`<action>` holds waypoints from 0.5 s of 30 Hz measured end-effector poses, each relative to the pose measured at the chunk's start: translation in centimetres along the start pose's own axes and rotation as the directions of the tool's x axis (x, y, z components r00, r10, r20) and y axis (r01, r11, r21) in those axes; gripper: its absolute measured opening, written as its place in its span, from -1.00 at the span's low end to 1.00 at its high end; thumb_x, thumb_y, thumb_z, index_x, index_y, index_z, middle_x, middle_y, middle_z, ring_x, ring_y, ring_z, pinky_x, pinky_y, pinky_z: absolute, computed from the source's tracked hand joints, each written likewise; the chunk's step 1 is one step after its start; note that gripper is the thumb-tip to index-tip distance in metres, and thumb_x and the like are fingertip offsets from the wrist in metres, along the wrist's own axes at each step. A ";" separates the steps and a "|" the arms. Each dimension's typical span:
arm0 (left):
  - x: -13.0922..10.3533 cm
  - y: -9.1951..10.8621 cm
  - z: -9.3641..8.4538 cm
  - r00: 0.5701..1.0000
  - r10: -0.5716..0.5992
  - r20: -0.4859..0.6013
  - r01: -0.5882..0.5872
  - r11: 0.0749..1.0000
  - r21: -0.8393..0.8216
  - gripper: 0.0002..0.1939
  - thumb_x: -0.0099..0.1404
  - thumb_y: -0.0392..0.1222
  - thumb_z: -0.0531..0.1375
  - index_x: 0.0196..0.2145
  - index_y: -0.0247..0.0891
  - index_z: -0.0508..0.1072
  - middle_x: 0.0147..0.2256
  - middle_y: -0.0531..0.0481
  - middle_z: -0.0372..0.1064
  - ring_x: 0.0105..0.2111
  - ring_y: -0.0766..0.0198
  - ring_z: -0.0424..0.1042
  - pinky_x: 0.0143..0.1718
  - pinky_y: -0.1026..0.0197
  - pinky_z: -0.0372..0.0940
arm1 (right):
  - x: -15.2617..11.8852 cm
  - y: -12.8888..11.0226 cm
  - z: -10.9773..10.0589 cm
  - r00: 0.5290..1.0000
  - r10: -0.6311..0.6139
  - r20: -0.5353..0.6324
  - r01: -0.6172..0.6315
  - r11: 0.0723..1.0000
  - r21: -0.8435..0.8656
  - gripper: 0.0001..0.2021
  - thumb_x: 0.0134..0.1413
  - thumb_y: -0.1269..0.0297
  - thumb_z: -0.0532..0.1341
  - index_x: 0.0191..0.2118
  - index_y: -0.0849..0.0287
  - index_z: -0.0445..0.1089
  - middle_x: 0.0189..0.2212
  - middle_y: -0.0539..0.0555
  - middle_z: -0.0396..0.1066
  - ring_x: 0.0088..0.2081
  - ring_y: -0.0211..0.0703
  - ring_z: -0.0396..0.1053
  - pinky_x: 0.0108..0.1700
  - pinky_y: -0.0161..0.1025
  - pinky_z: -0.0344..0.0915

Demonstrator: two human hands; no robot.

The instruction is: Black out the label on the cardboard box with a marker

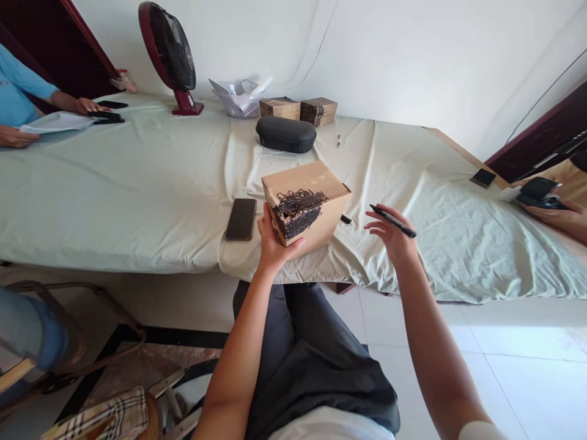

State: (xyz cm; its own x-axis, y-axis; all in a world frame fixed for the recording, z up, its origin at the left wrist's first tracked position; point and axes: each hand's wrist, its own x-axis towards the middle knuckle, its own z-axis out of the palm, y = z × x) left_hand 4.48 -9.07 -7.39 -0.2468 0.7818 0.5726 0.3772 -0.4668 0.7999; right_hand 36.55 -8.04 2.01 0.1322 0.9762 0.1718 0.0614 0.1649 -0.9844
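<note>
My left hand (275, 245) grips the lower left corner of a cardboard box (316, 183), which tilts on the cloth-covered table. Dense black scribbles (300, 211) cover the box's near left corner. To the right of the box, my right hand (394, 229) holds a black marker (393, 221) with its tip pointing left toward the box. A small black object, perhaps the marker's cap (345, 219), lies beside the box's right side. Left of the box a smartphone (241, 219) rests screen up.
Behind the box are a black hard case (286, 134), two smaller boxes (318, 112), a plastic basket of papers (238, 101) and a fan (169, 55). One person's hand (87, 106) is at far left; another's hand (557, 214) holds a dark object at far right.
</note>
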 end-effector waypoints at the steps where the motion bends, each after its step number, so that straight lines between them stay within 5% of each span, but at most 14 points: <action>1: 0.1 0.0 0.0 1.000 0.002 0.002 -0.002 1.000 0.008 0.35 0.02 0.32 0.51 0.56 -0.10 -0.07 0.23 -0.29 0.12 0.33 -0.27 0.25 0.42 -0.34 0.18 | -0.2 0.8 -0.5 0.997 0.061 0.038 -0.063 0.997 0.033 -0.58 0.13 -0.04 0.30 0.04 0.05 0.49 -0.01 0.20 0.66 -0.24 -0.04 0.65 -0.24 -0.11 0.52; 4: 0.2 0.0 -0.1 1.000 -0.013 -0.001 0.013 1.000 0.029 0.34 -0.01 0.34 0.51 0.54 -0.10 -0.02 0.24 -0.28 0.12 0.33 -0.26 0.25 0.42 -0.32 0.18 | -0.3 3.0 -1.2 0.987 0.151 0.061 -0.150 0.989 -0.013 -0.54 0.12 -0.09 0.32 0.04 0.03 0.39 -0.04 0.19 0.67 -0.30 -0.05 0.63 -0.26 -0.11 0.51; 7: 0.2 -0.1 0.0 0.999 -0.035 0.006 0.034 0.999 0.009 0.33 -0.02 0.37 0.50 0.52 -0.12 0.00 0.22 -0.26 0.15 0.31 -0.25 0.28 0.40 -0.30 0.21 | 0.2 4.7 -1.4 0.995 0.096 0.008 -0.086 0.931 -0.354 -0.53 0.09 0.01 0.36 0.05 0.05 0.31 -0.15 0.15 0.68 -0.43 -0.08 0.54 -0.27 -0.08 0.47; 11: 0.1 -0.2 -0.1 0.998 -0.055 0.026 0.055 0.999 -0.001 0.35 0.02 0.42 0.47 0.54 -0.14 -0.06 0.18 -0.25 0.20 0.27 -0.23 0.31 0.37 -0.31 0.24 | 0.9 5.6 -1.4 0.997 -0.038 0.074 0.082 0.583 -0.808 -0.74 0.21 0.21 0.23 -0.01 0.08 0.48 -0.09 0.21 0.68 -0.19 0.09 0.58 -0.10 0.01 0.45; 15: 0.0 -0.5 0.0 0.997 -0.065 0.048 0.066 0.998 -0.014 0.38 0.05 0.45 0.46 0.55 -0.14 -0.11 0.21 -0.28 0.21 0.28 -0.22 0.33 0.37 -0.31 0.25 | 1.4 5.6 -0.8 0.984 -0.037 0.174 0.172 0.445 -0.879 -0.69 0.26 0.30 0.17 0.01 0.09 0.60 0.00 0.23 0.61 -0.09 0.13 0.57 -0.10 -0.03 0.43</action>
State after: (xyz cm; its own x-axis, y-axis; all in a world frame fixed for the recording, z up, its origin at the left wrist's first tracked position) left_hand 4.26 -8.84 -7.77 -0.2272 0.8296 0.5101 0.3474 -0.4203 0.8382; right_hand 37.83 -5.84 -3.22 -0.0442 0.9791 0.1984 0.9197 0.1174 -0.3747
